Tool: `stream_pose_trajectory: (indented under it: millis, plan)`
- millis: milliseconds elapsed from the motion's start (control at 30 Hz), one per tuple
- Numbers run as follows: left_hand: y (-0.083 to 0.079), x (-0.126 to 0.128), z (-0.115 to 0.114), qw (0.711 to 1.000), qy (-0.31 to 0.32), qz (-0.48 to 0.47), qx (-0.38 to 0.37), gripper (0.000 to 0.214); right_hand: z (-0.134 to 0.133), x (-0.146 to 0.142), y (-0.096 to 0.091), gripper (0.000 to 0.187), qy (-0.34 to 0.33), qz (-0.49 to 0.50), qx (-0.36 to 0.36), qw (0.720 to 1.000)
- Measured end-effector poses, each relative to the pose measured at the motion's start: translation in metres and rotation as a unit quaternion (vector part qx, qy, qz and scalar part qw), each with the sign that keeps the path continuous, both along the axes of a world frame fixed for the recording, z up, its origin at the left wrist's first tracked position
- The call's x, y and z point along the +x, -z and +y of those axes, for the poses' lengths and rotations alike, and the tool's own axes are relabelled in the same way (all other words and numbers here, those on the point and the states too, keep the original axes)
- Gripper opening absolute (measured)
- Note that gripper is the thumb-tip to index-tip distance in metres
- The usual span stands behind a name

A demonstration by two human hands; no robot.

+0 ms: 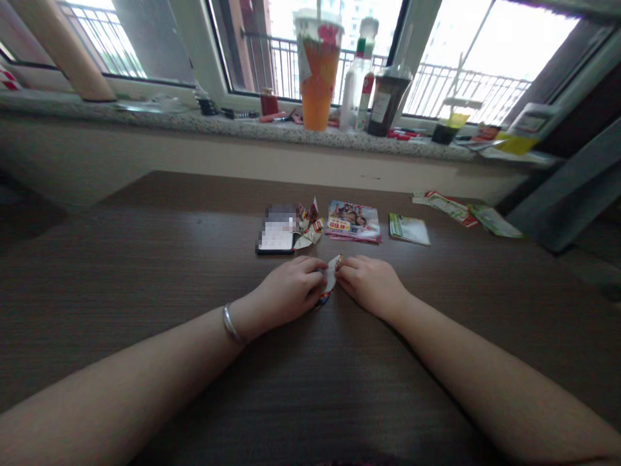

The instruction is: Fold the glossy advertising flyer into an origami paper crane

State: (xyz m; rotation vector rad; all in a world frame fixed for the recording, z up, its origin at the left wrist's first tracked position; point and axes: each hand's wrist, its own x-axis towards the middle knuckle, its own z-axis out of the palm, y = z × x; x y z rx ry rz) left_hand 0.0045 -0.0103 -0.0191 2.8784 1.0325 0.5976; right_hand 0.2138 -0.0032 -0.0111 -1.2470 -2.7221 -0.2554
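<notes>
Between my two hands lies a small folded piece of printed paper (pixel 331 275), its pale side up and a coloured edge showing at the bottom. My left hand (pixel 303 285), below a silver bangle (pixel 231 325) on the wrist, has its fingers closed on the paper's left side. At the upper right edge, my right hand (pixel 371 283) pinches the same paper. The fingers hide much of it. Just beyond the hands are crumpled, folded printed papers (pixel 310 232) beside a phone (pixel 277 236), and a stack of colourful leaflets (pixel 354 221).
Right of the leaflets lies a pile of green-and-white cards (pixel 409 229); paper strips (pixel 451 208) are near the table's (pixel 169 226) far right edge. On the windowsill (pixel 272 131) stand a large orange drink cup (pixel 317 77), bottles (pixel 356 90) and a dark drink cup (pixel 387 100).
</notes>
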Motion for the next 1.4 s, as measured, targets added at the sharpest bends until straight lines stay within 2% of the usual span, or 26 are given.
stream_pose_trajectory:
  millis: [200, 367, 600, 900, 1167, 1400]
  plan:
    - [-0.002, 0.001, 0.001, 1.000, 0.015, 0.002, -0.020, 0.014, -0.009, -0.006, -0.008, 0.024, 0.035, 0.001, -0.024, 0.999]
    - [-0.005, 0.002, 0.002, 0.999, 0.008, 0.008, -0.034, 0.014, -0.015, -0.012, -0.009, 0.027, 0.061, -0.005, -0.011, 0.998]
    - [-0.007, 0.002, 0.000, 0.999, -0.010, 0.032, -0.035, 0.017, -0.006, -0.007, 0.000, 0.024, -0.008, 0.030, 0.000, 1.000]
    - [-0.003, 0.001, 0.000, 0.999, -0.024, 0.039, -0.014, 0.017, 0.010, 0.009, 0.002, 0.022, -0.065, 0.092, -0.061, 0.992]
    - [0.000, 0.000, 0.004, 0.999, -0.021, 0.023, -0.022, 0.014, 0.011, 0.011, 0.003, 0.021, -0.137, 0.018, 0.005, 0.990]
    - [-0.001, -0.002, 0.007, 0.999, -0.016, 0.019, -0.037, 0.014, -0.001, 0.004, -0.002, 0.017, -0.132, -0.036, 0.070, 0.988]
